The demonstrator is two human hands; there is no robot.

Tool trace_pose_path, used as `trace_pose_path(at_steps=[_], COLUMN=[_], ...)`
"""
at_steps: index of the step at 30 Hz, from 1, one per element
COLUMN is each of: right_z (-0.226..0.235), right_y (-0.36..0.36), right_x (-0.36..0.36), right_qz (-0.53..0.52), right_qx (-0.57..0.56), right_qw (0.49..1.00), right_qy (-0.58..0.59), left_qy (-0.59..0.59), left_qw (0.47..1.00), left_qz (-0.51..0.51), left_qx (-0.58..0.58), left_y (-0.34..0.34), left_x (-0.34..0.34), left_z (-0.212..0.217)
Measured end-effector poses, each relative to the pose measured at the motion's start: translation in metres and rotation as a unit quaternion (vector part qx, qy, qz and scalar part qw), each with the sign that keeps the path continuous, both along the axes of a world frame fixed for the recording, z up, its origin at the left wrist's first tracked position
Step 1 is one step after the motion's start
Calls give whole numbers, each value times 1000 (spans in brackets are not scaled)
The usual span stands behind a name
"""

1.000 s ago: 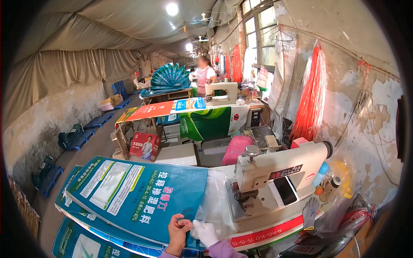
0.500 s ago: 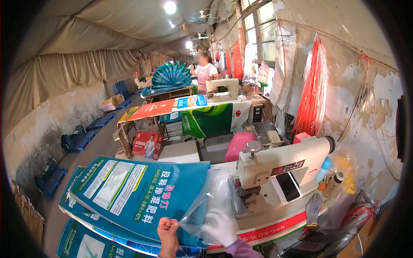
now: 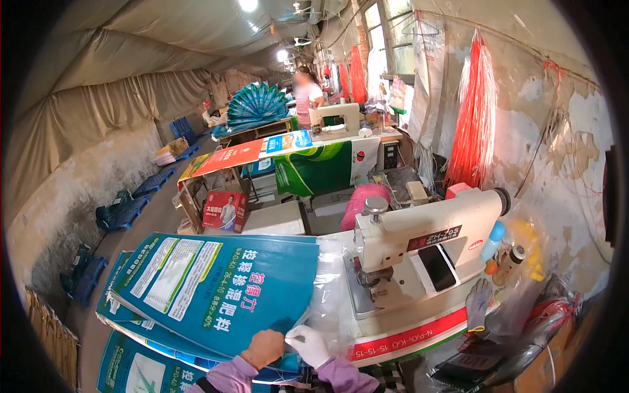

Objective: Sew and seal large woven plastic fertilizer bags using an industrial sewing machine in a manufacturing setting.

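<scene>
Largest, a stack of blue sacks lies at seven o'clock, clear film showing along its right edge. Purple sleeves rise from six o'clock, converging. A red carton sits at nine; its contents are hidden. The bare left hand, back upward and curled, meets the white-gloved right hand, fingers narrowed, at the sacks' near corner; I cannot tell what they grip.

That's two hands, and there are two sewing machines, one phone, one grey glove, one pink bundle, one fanned teal stack and one co-worker!
</scene>
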State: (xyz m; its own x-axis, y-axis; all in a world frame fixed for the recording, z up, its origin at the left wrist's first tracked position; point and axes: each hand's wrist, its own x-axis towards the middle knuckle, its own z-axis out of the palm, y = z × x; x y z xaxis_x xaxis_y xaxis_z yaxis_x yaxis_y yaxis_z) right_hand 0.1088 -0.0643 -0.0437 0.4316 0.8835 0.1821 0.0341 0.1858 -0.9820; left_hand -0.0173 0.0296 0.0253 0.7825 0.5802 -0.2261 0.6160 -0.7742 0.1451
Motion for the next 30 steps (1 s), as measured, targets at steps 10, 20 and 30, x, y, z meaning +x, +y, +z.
trace_pose_path(at_steps=[10, 20, 30], right_z=[7, 32, 113], right_y=[-23, 33, 47], right_x=[-4, -14, 21], right_qz=[141, 226, 45], right_qx=[22, -73, 299], right_qw=[947, 806, 736], right_qy=[-287, -543, -606], left_qy=[-263, -268, -210], left_qw=[927, 960, 947], left_qz=[170, 76, 218], left_qx=[-205, -16, 106], left_y=[11, -36, -134], left_x=[-5, -70, -169], left_z=[6, 71, 98])
